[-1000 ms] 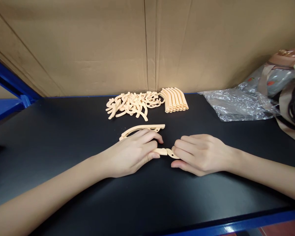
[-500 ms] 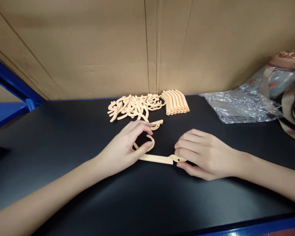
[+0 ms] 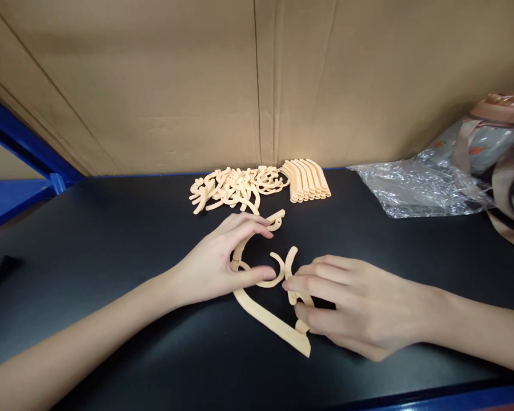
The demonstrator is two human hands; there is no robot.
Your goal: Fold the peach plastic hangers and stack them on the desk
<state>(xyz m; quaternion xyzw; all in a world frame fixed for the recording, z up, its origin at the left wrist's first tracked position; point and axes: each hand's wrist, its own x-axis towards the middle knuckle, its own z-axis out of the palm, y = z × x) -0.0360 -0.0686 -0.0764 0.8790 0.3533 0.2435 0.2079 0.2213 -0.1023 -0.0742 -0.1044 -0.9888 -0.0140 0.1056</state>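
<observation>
On the black table [image 3: 111, 240] lies a peach plastic hanger [image 3: 268, 315] made of a straight arm, a curved arm and a hook. My left hand [image 3: 216, 262] pinches the hook and the curved arm where they meet, thumb and fingers closed around them. My right hand [image 3: 351, 305] grips the hanger's other end, with a short curved piece [image 3: 289, 264] sticking up from its fingertips. The two hands are almost touching over the hanger's middle.
A loose heap of peach hooks [image 3: 235, 187] and a neat row of peach arm pieces [image 3: 308, 178] lie at the back against a cardboard wall [image 3: 257, 80]. A crumpled clear plastic bag [image 3: 415, 185] and a packed item [image 3: 497, 148] sit at the right.
The hanger has swung from lying level between my hands to slanting toward me. My right hand has moved nearer and lower with its end. My left hand has stayed on the hook.
</observation>
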